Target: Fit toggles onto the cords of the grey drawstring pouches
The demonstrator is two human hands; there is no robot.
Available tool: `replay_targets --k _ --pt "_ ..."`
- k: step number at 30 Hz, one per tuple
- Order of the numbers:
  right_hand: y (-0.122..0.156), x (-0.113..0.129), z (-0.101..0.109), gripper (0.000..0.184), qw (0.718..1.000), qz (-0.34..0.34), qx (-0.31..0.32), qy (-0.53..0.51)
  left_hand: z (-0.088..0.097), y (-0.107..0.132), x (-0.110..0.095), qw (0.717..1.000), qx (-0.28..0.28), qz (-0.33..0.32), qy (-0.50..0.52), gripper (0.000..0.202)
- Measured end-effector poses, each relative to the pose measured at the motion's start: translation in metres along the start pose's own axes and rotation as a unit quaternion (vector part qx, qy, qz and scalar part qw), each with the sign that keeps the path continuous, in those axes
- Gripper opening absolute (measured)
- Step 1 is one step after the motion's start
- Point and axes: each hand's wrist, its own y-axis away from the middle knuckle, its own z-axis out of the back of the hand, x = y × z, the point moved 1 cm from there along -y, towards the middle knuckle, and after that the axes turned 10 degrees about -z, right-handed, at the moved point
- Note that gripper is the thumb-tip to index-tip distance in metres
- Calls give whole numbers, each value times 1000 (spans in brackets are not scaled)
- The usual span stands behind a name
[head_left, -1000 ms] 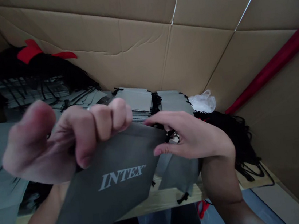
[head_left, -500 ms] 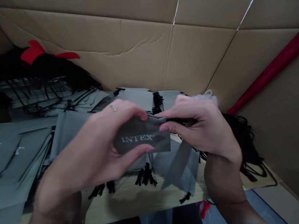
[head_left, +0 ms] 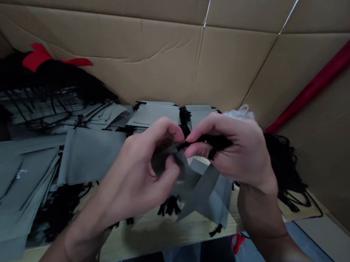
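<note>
Both hands meet over the middle of the wooden table (head_left: 156, 232). My left hand (head_left: 142, 178) is closed around a folded grey fabric pouch (head_left: 162, 160), thumb pressed on its front. My right hand (head_left: 232, 149) pinches the pouch's black drawstring (head_left: 213, 143) between thumb and fingers. More grey pouches (head_left: 205, 191) with black cord ends lie right under the hands.
Stacks of grey INTEX pouches (head_left: 5, 187) cover the table's left side, and more stacks (head_left: 156, 112) stand at the back. Black cord bundles (head_left: 285, 168) lie at the right, a red ribbon (head_left: 38, 58) at the back left. Cardboard walls (head_left: 167, 46) enclose the table; a red bar (head_left: 319, 75) slants at the right.
The left hand brought a large flat pouch down from close to the camera; it is now folded small between both hands. The right hand has taken hold of the drawstring.
</note>
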Motion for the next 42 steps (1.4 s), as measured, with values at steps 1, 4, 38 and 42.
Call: replay_targets --k 1,4,38,42 --pt "0 1 -1 19 1000 4 -10 -4 -3 0 0 1000 -3 -1 11 24" --pt "0 1 -1 15 1000 17 -12 -14 -4 0 2 999 -23 -27 -11 12" --pt "4 14 -1 26 997 13 -68 47 -1 0 16 974 -99 -184 -91 13" --pt "3 13 -2 25 996 22 -48 69 -2 1 21 963 -85 -220 -131 11"
